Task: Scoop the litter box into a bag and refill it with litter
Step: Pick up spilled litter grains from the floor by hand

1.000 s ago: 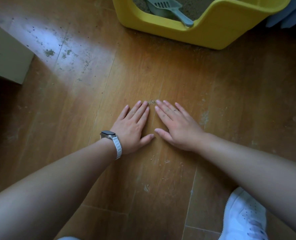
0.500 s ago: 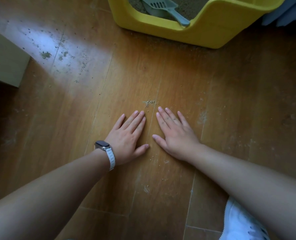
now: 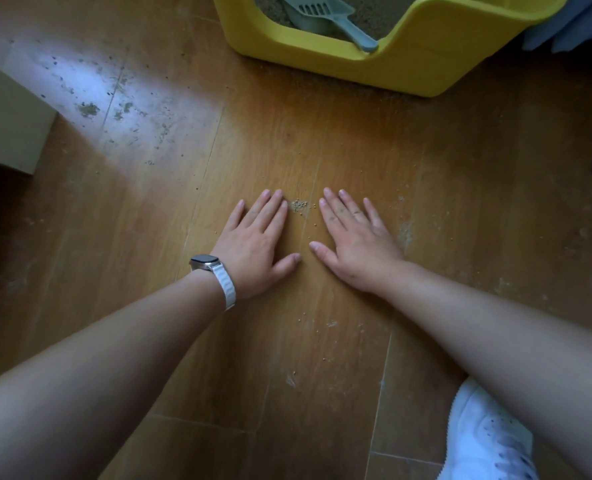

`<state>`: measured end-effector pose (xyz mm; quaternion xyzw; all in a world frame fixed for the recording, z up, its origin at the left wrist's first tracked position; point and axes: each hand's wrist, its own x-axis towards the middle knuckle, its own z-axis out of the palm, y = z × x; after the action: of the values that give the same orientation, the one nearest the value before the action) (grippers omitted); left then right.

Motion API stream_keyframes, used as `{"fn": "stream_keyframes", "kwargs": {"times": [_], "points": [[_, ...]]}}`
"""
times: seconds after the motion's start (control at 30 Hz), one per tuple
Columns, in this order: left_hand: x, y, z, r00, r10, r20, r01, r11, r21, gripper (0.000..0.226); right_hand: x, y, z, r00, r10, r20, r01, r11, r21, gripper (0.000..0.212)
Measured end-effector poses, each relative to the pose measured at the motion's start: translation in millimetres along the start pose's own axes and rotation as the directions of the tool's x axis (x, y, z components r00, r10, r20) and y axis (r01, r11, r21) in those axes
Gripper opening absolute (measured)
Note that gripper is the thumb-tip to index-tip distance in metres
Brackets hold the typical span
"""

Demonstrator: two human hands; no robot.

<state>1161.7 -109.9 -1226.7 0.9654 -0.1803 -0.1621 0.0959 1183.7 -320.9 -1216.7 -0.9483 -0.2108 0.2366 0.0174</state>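
Observation:
My left hand (image 3: 258, 242), with a white-strapped watch on the wrist, lies flat on the wooden floor, fingers straight. My right hand (image 3: 355, 239) lies flat beside it, a small gap between them. A little heap of spilled litter grains (image 3: 299, 205) sits on the floor between the fingertips of both hands. The yellow litter box (image 3: 384, 65) stands at the top, holding grey-brown litter. A pale blue-green slotted scoop (image 3: 325, 13) rests inside it, with its handle lying over the low front rim.
Loose grains and dusty smears are scattered over the floor (image 3: 114, 109), thickest in the bright patch at upper left. A beige box corner (image 3: 7, 123) juts in at the left edge. My white shoe (image 3: 485, 441) is at bottom right. Blue fabric (image 3: 578, 26) lies at top right.
Both hands slid back toward me, then forward again with fingertips apart on either side of the grains. The little heap of grains now lies between the fingertips.

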Motion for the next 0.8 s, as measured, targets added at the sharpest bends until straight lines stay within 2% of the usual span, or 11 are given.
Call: {"fn": "stream_keyframes", "kwargs": {"times": [0.13, 0.27, 0.43, 0.53, 0.63, 0.8], "points": [[10, -12, -6, 1.0, -0.008, 0.01, 0.008, 1.0, -0.022, 0.089, 5, -10, -3, 0.992, -0.123, 0.015, 0.124, 0.992, -0.035, 0.075], [27, -13, -11, 0.996, 0.078, 0.041, -0.079, 0.997, 0.015, 0.09, -3, -3, -3, 0.996, -0.079, -0.033, 0.079, 0.997, 0.003, 0.072], [32, -16, -11, 0.986, 0.152, 0.074, -0.155, 0.987, 0.041, 0.091, -32, 8, 13, 0.98, -0.199, 0.007, 0.199, 0.98, -0.022, 0.071], [23, -14, -6, 0.979, 0.189, 0.076, -0.192, 0.981, 0.041, 0.091, -34, 5, 19, 0.982, -0.186, 0.021, 0.187, 0.982, -0.037, 0.071], [13, -11, -2, 0.984, 0.17, 0.055, -0.171, 0.985, 0.005, 0.091, -26, -5, 16, 0.985, -0.17, 0.011, 0.171, 0.984, -0.045, 0.073], [-10, -8, 6, 0.999, 0.048, -0.005, -0.048, 0.998, -0.03, 0.088, -6, -19, 6, 0.988, -0.153, -0.013, 0.152, 0.988, -0.019, 0.077]]}}
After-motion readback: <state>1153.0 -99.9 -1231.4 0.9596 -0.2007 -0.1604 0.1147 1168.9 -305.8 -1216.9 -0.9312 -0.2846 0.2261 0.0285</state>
